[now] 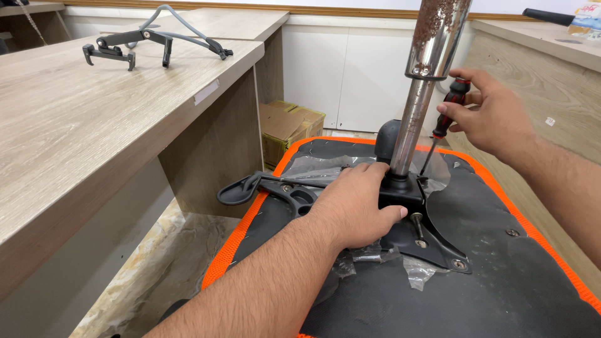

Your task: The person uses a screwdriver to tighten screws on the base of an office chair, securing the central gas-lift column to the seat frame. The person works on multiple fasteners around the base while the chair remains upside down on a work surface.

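An upturned office chair seat (501,275), black with an orange mesh edge, lies below me. A black metal mechanism plate (432,241) is bolted to it, and a rusty chrome gas cylinder (419,94) rises from it. My left hand (357,203) presses flat on the mechanism at the cylinder's base. My right hand (491,112) holds a red-and-black screwdriver (446,116), its tip pointing down at the plate behind the cylinder. A loose bolt (417,224) stands up from the plate near my left thumb. A black lever paddle (241,189) sticks out to the left.
A wooden desk (75,144) stands at left with a grey chair armrest bracket (153,40) lying on it. Cardboard boxes (291,128) sit on the floor under it. Another desk (551,81) is at right. Torn clear plastic wrap (416,272) lies on the seat.
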